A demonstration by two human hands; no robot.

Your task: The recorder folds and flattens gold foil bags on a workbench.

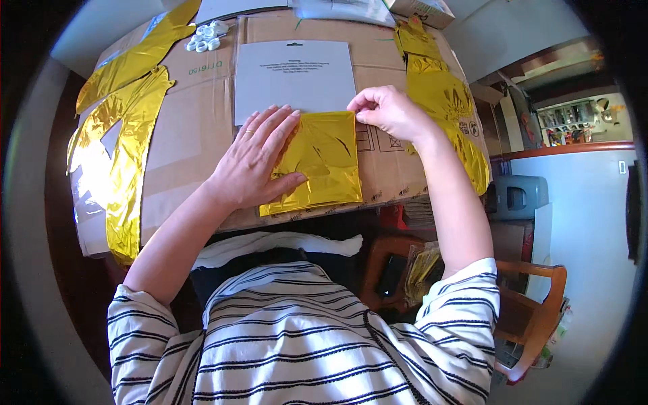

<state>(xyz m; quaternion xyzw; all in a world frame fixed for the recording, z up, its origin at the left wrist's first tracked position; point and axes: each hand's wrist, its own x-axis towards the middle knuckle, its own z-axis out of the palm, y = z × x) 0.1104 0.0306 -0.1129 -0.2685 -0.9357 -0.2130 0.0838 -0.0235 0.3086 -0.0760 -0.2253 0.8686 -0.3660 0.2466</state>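
A shiny gold foil balloon (322, 158), folded into a flat rectangle, lies at the near edge of the cardboard-covered table. My left hand (256, 158) rests flat over its left side, fingers spread and thumb on the foil. At the far right corner my right hand (388, 111) is closed in a pinch on the foil's edge. Just beyond, partly under the foil and my left fingertips, is a grey-white card (295, 74) with a hang hole and some print.
Unfolded gold foil balloons lie on the left (128, 155) and right (439, 88) of the cardboard (185, 128). Small white ribbon rolls (206, 37) sit at the far left. Clear plastic bags (344, 10) lie at the back. A wooden chair (540, 310) stands at right.
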